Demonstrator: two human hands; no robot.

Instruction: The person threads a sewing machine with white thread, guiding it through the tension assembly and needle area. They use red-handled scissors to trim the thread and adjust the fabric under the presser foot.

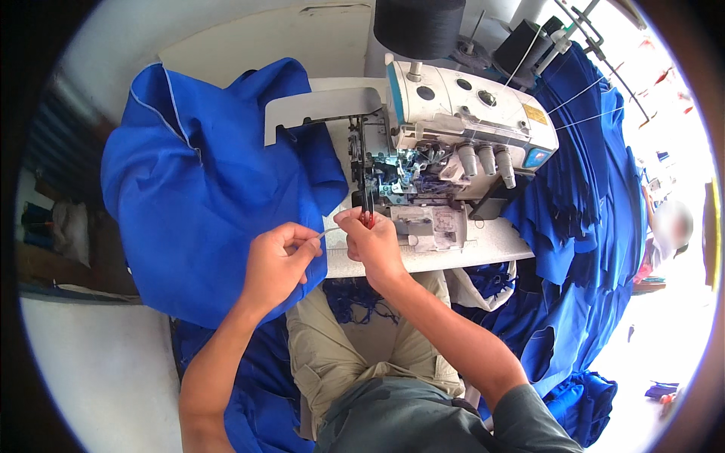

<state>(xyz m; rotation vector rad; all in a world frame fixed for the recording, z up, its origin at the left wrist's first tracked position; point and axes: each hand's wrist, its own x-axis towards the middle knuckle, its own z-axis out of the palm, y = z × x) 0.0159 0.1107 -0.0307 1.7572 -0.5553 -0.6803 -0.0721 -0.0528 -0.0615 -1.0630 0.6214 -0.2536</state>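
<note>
A white overlock sewing machine (472,113) stands before me with its front mechanism exposed. My right hand (374,243) is closed around a small red-handled tool (368,219). Two slim dark prongs of the tool point up at the needle area; whether it is tweezers or snips I cannot tell. Just left of it, my left hand (278,260) pinches a thin pale thread or strip (326,233) that runs toward the right hand. Blue fabric (204,196) lies bunched beside and behind my left hand, over the machine table's left side.
Stacked blue fabric pieces (566,174) hang along the right. Black thread cones (419,26) stand behind the machine, with threads stretching to its right side. Under the white table edge (423,262) hangs a pale bag (483,291) with blue scraps. A person (671,226) is at the far right.
</note>
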